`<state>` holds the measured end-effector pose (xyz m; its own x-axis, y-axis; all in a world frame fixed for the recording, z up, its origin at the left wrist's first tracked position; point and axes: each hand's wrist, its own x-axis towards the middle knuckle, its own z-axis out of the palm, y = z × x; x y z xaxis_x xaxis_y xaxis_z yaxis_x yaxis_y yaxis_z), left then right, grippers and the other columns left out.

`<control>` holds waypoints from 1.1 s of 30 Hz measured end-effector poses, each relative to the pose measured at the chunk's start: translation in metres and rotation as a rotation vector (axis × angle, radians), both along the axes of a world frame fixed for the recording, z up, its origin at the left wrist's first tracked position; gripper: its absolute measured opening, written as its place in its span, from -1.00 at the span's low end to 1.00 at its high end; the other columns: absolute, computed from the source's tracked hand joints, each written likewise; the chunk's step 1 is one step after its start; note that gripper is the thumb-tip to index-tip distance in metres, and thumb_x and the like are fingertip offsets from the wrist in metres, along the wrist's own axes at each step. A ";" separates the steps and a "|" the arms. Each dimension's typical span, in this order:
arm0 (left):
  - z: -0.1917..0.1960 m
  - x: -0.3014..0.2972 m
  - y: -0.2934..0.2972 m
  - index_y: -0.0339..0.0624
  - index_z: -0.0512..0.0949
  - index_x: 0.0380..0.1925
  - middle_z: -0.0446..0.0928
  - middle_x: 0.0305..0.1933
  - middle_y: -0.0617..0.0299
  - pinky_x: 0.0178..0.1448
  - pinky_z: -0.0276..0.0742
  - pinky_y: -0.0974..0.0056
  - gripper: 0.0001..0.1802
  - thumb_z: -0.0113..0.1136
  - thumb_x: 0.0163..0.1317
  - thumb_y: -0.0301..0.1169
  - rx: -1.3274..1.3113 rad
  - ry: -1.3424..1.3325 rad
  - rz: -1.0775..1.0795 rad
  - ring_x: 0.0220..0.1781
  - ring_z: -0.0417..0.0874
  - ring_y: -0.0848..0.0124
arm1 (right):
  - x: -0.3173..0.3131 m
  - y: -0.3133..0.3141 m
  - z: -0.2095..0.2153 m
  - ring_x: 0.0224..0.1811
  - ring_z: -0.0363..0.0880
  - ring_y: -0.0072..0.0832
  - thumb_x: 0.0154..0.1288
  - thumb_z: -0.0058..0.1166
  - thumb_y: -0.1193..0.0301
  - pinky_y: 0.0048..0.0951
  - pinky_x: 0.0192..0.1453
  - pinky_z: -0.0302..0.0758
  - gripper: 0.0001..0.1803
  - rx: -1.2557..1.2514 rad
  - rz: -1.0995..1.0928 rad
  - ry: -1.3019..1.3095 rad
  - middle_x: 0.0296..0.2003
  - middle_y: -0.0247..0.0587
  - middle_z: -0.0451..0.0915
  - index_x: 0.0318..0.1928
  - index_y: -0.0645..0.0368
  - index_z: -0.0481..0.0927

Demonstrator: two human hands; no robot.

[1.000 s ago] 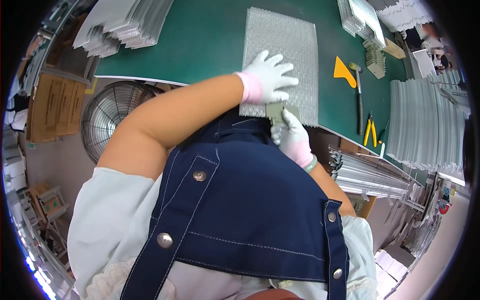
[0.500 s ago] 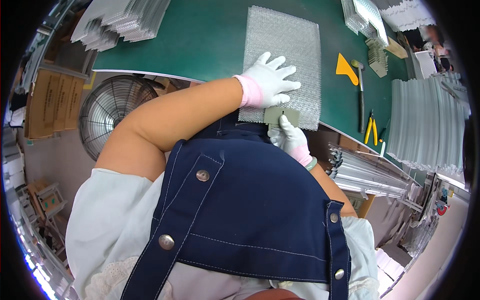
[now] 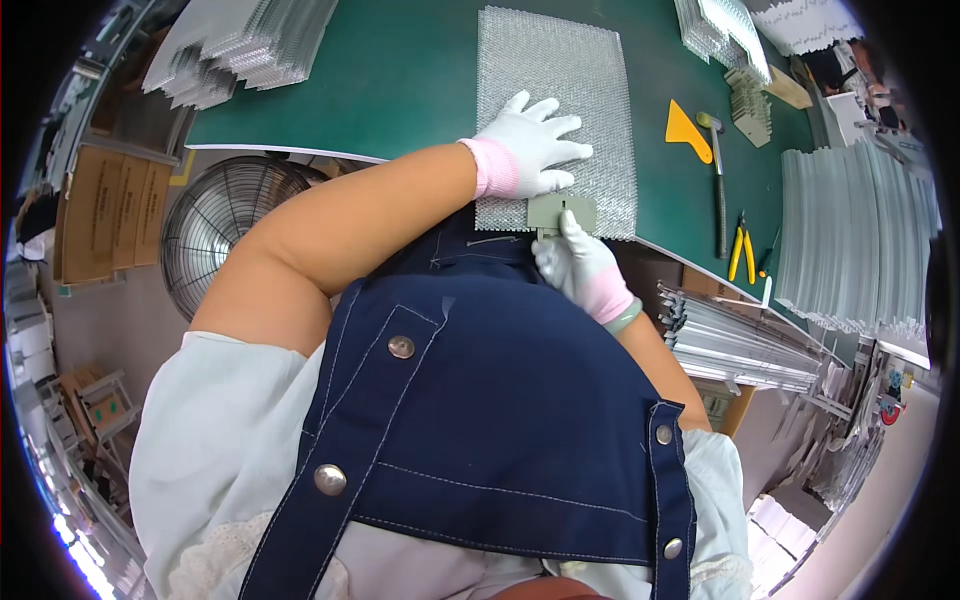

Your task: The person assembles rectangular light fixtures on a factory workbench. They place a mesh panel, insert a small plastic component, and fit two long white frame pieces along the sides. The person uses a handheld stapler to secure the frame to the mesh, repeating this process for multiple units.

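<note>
A silver, finely meshed rectangular panel point(image 3: 560, 60) lies on the green table, its near end overhanging the front edge by my apron. My left hand point(image 3: 532, 145), in a white glove with a pink cuff, rests flat on it with fingers spread. At the panel's near edge sits a small grey-green plate point(image 3: 580, 210) with a narrow slot. My gloved right hand point(image 3: 582, 262) grips this plate from below, thumb on its face; the other fingers are partly hidden.
Right of the panel lie an orange scraper point(image 3: 688, 132), a hammer point(image 3: 719, 190) and yellow-handled pliers point(image 3: 742, 255). Stacked panels stand at far left point(image 3: 265, 40) and right point(image 3: 850, 240). A stack of grey-green plates point(image 3: 750, 108) is at back right. A floor fan point(image 3: 225, 235) stands left.
The mesh panel, the grey-green plate and both hands have shifted slightly away from me. My left hand stays spread on the panel, and my right hand keeps hold of the plate.
</note>
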<state>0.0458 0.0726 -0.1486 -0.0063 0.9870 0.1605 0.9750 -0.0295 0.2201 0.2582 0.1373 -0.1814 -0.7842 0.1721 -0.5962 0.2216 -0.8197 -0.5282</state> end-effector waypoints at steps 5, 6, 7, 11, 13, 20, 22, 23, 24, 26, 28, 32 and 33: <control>0.008 -0.006 -0.013 -0.15 0.44 0.29 0.36 0.39 -0.09 0.54 0.09 -0.12 -0.33 0.23 0.22 -0.07 0.323 -0.168 0.316 0.46 0.26 -0.10 | 0.034 0.032 0.074 -0.26 0.65 -0.44 0.44 0.15 0.14 -0.44 -0.11 0.60 -0.54 0.544 0.441 -0.140 -0.19 -0.08 0.70 -0.03 0.38 0.64; 0.011 -0.008 -0.016 -0.20 0.43 0.28 0.38 0.37 -0.12 0.55 0.12 -0.06 -0.33 0.23 0.23 -0.09 0.376 -0.270 0.466 0.44 0.30 -0.09 | 0.034 0.041 0.091 -0.26 0.65 -0.46 0.44 0.14 0.17 -0.45 -0.12 0.60 -0.57 0.711 0.430 -0.180 -0.17 -0.09 0.70 -0.06 0.38 0.66; 0.011 -0.020 -0.015 -0.28 0.40 0.30 0.37 0.37 -0.17 0.54 0.16 0.01 -0.30 0.23 0.24 -0.10 0.438 -0.399 0.604 0.43 0.33 -0.07 | 0.026 0.057 0.098 -0.23 0.64 -0.52 0.47 0.07 0.21 -0.50 -0.11 0.57 -0.59 0.889 0.291 -0.133 -0.19 -0.16 0.70 -0.01 0.37 0.64; 0.031 -0.040 0.002 -0.48 0.22 0.39 0.37 0.39 -0.20 0.47 0.31 0.12 -0.20 0.22 0.33 -0.13 0.454 -1.230 0.856 0.44 0.39 0.10 | -0.038 0.115 0.055 0.30 0.51 -0.19 0.45 0.15 0.21 -0.29 0.40 0.38 -0.43 1.483 -0.274 -0.021 0.21 0.10 0.56 0.27 0.39 0.47; -0.011 -0.075 0.007 -0.44 0.21 0.40 0.38 0.36 -0.17 0.44 0.35 0.11 -0.23 0.19 0.37 -0.13 0.483 -1.393 0.713 0.40 0.43 0.12 | -0.068 0.138 0.035 0.38 0.41 -0.04 0.41 0.16 0.15 -0.22 0.47 0.30 -0.31 1.850 0.022 -0.216 0.29 0.25 0.44 0.33 0.45 0.37; 0.054 -0.089 0.014 -0.21 0.44 0.25 0.56 0.18 0.01 0.34 0.47 0.10 -0.56 -0.05 0.50 -0.22 0.332 -2.212 0.754 0.21 0.58 0.18 | -0.082 0.141 0.024 0.33 0.43 0.05 0.37 0.10 -0.02 -0.12 0.45 0.32 -0.23 2.250 0.255 -0.390 0.23 0.30 0.48 0.27 0.46 0.43; 0.049 -0.093 0.018 -0.20 0.49 0.19 0.58 0.16 0.05 0.31 0.49 0.11 -0.60 -0.06 0.50 -0.23 0.289 -2.186 0.645 0.19 0.60 0.20 | -0.083 0.148 0.015 0.33 0.43 0.03 0.35 0.12 -0.03 -0.12 0.44 0.32 -0.24 2.108 0.133 -0.321 0.22 0.26 0.49 0.25 0.44 0.46; 0.051 -0.091 0.019 -0.19 0.49 0.17 0.60 0.13 0.09 0.29 0.50 0.13 -0.60 -0.04 0.49 -0.20 0.284 -2.141 0.667 0.16 0.62 0.23 | -0.083 0.147 0.014 0.33 0.43 0.02 0.34 0.13 -0.03 -0.12 0.44 0.32 -0.25 2.033 0.081 -0.290 0.22 0.24 0.50 0.24 0.43 0.47; 0.048 -0.092 0.021 -0.21 0.45 0.21 0.58 0.14 0.09 0.28 0.49 0.14 -0.57 0.01 0.47 -0.20 0.281 -2.129 0.598 0.16 0.60 0.24 | -0.081 0.147 0.014 0.33 0.42 0.02 0.34 0.13 -0.03 -0.13 0.45 0.31 -0.24 1.990 0.040 -0.272 0.22 0.22 0.50 0.24 0.43 0.47; 0.038 -0.098 0.026 -0.25 0.36 0.30 0.55 0.15 0.08 0.27 0.46 0.16 -0.46 0.11 0.44 -0.18 0.281 -2.096 0.462 0.17 0.57 0.26 | -0.079 0.147 0.016 0.35 0.40 0.03 0.33 0.14 -0.04 -0.14 0.47 0.28 -0.23 1.903 -0.043 -0.227 0.23 0.18 0.50 0.25 0.44 0.46; 0.032 -0.104 0.031 -0.24 0.43 0.22 0.58 0.09 0.15 0.23 0.47 0.22 -0.52 0.14 0.42 -0.20 0.307 -1.982 0.465 0.13 0.58 0.33 | -0.076 0.149 0.010 0.31 0.42 0.00 0.30 0.16 -0.03 -0.13 0.42 0.30 -0.26 1.911 -0.143 -0.145 0.20 0.12 0.53 0.19 0.42 0.49; 0.005 -0.110 0.050 -0.25 0.45 0.18 0.59 0.06 0.20 0.15 0.47 0.34 -0.54 0.19 0.39 -0.23 0.256 -1.441 0.629 0.09 0.58 0.42 | -0.085 0.137 0.029 0.18 0.46 -0.10 0.24 0.19 0.00 -0.11 0.26 0.34 -0.38 2.329 0.173 -0.420 0.06 0.00 0.57 0.03 0.34 0.53; 0.011 -0.104 0.051 -0.28 0.41 0.24 0.54 0.15 0.09 0.24 0.43 0.26 -0.45 0.21 0.36 -0.19 0.222 -1.272 0.599 0.17 0.54 0.31 | -0.082 0.139 0.027 0.11 0.45 -0.16 0.19 0.21 0.02 -0.12 0.17 0.32 -0.46 2.351 0.137 -0.466 -0.05 -0.07 0.56 -0.08 0.24 0.52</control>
<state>-0.0581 0.1237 -0.1372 -0.6618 0.7396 -0.1226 -0.0028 0.1610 0.9870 0.1762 0.2762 -0.1546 -0.7719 0.5185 0.3679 0.5260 0.8458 -0.0885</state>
